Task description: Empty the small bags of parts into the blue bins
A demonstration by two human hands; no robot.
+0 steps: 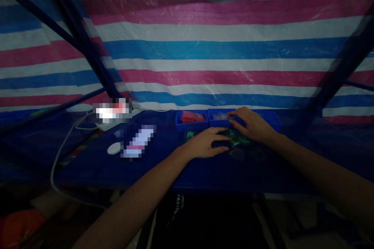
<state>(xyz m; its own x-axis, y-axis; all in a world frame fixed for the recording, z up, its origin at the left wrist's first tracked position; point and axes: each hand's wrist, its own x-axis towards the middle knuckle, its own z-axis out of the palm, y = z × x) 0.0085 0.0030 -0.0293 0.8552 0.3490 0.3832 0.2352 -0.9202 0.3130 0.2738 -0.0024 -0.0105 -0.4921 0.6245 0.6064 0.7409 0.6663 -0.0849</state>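
Left hand (209, 142) and right hand (251, 124) rest flat, grip open, on green packets (238, 139); blue trays (191, 121) lie just beyond on the tabletop (163, 163).

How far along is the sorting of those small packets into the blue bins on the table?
Already done, it seems: red packets lie in the left blue bin, and clear ones in the middle bin. In hand: the left hand and right hand rest on a small pile of green packets on the table. Left: that pile. The dim light hides any count.

Blue table (163, 165) with blue bins (191, 123)
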